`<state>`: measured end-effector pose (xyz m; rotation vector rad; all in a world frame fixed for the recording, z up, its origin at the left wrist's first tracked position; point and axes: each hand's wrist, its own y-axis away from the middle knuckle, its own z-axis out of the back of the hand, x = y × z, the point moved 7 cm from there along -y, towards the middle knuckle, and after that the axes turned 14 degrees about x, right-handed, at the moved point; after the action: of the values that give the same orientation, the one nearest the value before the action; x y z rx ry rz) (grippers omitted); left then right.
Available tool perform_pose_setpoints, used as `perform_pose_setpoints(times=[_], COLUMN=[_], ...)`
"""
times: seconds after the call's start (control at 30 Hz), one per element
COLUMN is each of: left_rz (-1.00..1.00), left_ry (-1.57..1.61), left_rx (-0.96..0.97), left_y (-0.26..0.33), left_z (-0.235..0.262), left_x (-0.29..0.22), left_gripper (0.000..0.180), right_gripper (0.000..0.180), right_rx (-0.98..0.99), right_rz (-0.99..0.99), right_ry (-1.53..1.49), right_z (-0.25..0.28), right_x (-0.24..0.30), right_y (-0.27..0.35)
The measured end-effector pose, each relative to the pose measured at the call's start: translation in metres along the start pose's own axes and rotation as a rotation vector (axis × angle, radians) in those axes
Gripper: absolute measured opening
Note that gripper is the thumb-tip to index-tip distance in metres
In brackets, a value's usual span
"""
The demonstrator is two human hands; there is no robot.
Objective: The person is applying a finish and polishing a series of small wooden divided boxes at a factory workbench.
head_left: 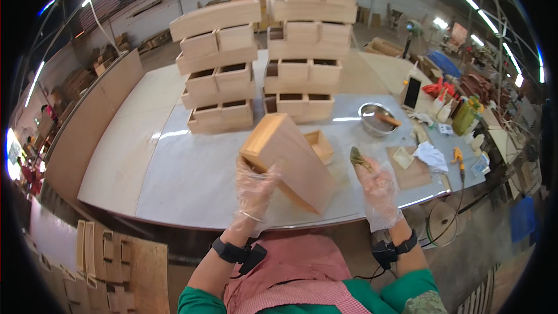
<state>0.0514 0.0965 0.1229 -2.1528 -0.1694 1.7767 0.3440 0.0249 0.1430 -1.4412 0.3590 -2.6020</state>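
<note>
My left hand (254, 189), in a clear plastic glove, is closed on the near left edge of a pale wooden box (295, 160). The box stands tilted on the table, its broad side facing right. My right hand (381, 189), gloved the same way, is raised to the right of the box, apart from it. Its fingers are closed round a crumpled olive-green cloth (359, 158) that sticks out at the top. Behind the box, partly hidden by it, lies a small open wooden tray or drawer (319, 146).
Two tall stacks of wooden drawer boxes, a left stack (221, 81) and a right stack (308, 70), stand at the back. To the right are a metal bowl (367, 110) with a brush-like wooden piece, a dark-screened device (411, 93), a white cloth (430, 157), bottles (467, 115) and an orange corded tool (458, 158).
</note>
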Motion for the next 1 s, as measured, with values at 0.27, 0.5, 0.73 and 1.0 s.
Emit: perform_pose_setpoints(times=[0.27,0.5,0.73,1.0], left_rz=[0.425,0.978,0.597,0.293], left_ry=[0.428,-0.178,-0.671,-0.560], left_rx=[-0.145,0.572,0.518,0.772], left_y=[0.087,0.161,0.104,0.042], left_z=[0.017,0.017,0.086,0.051], left_x=[0.085,0.086,0.036,0.068], left_gripper=[0.054,0.058,0.091,0.119], right_gripper=[0.038,0.034,0.036,0.043], right_rx=[0.221,0.062,-0.050,0.197], right_rz=[-0.081,-0.119,0.041,-0.023], right_ry=[-0.210,0.258,0.413,0.461], right_z=[-0.066,-0.050,-0.042,-0.054], right_x=[-0.023,-0.041,-0.038,-0.093], right_y=[0.028,0.063,0.070,-0.005])
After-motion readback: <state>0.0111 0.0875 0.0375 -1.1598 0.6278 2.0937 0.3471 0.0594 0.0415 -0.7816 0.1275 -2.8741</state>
